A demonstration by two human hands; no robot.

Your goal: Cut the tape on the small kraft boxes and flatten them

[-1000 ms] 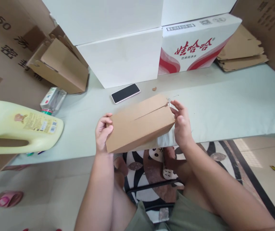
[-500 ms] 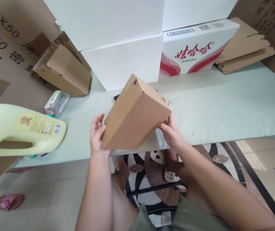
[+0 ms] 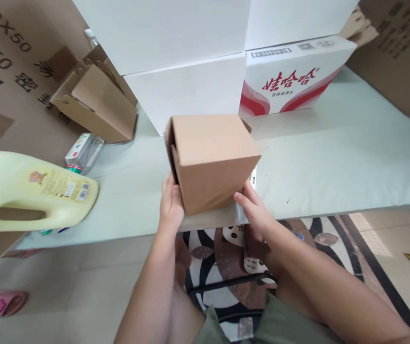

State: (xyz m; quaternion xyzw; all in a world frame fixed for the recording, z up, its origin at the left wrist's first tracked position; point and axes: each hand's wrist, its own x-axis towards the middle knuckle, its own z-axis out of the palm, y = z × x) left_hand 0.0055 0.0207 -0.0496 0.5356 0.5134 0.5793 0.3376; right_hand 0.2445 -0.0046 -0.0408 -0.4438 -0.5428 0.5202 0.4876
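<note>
A brown cardboard box [image 3: 219,184] is between my two hands, over the front part of the covered table. My left hand [image 3: 171,205] grips its lower left side, where loose flap edges stand slightly apart. My right hand [image 3: 254,204] holds its lower right corner, thumb on the near face and the other fingers partly hidden behind. A flap tip juts out at the box's far right edge. Beneath the box, by my right hand, part of a pale flat object [image 3: 241,213] shows; its kind is unclear.
White cartons [image 3: 190,91] are stacked behind, beside a red-and-white water carton [image 3: 280,86]. To the left are a folded brown box [image 3: 101,105], a clear bottle [image 3: 85,150] and a yellow jug [image 3: 58,191]. Flattened cardboard [image 3: 361,28] lies back right. A person's pink slipper [image 3: 7,303] shows lower left.
The box has turned from a tilted pose to a more level one, its flap edges now facing left. My left hand has moved right with it. The flattened cardboard at right has shifted backward.
</note>
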